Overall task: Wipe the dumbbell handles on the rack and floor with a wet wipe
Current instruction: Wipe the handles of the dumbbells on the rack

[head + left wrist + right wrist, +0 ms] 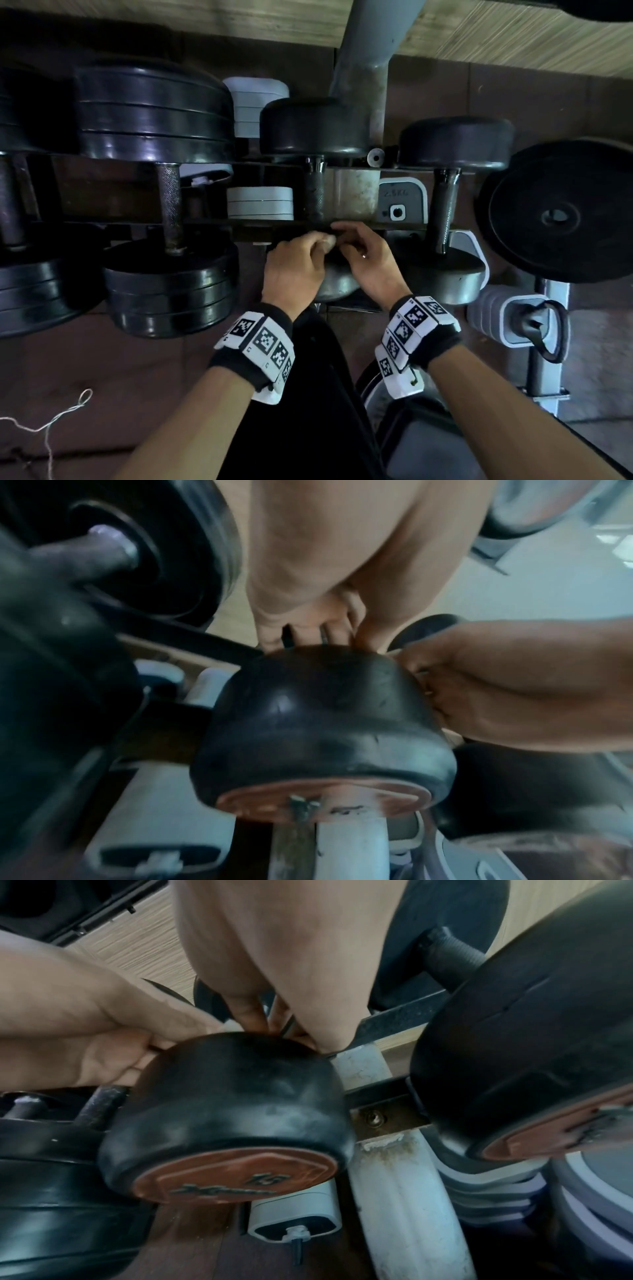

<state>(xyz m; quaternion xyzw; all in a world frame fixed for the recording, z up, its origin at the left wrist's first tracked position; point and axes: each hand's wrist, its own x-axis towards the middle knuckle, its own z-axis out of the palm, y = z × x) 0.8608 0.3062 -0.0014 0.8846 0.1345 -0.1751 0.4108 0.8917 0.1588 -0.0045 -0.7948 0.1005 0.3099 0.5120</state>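
A black round-headed dumbbell lies on the rack rail, its knurled handle running away from me. Its near head sits under my hands. Both hands meet at the handle's near end, just above that head. My left hand pinches a small bunched pale wet wipe. My right hand curls its fingers onto the same wipe from the right. The fingertips are hidden behind the head in both wrist views.
A plate-loaded dumbbell lies to the left and another round-headed dumbbell to the right on the same rack. A large weight plate stands far right. Grey plates sit below the rack; a white string lies on the floor.
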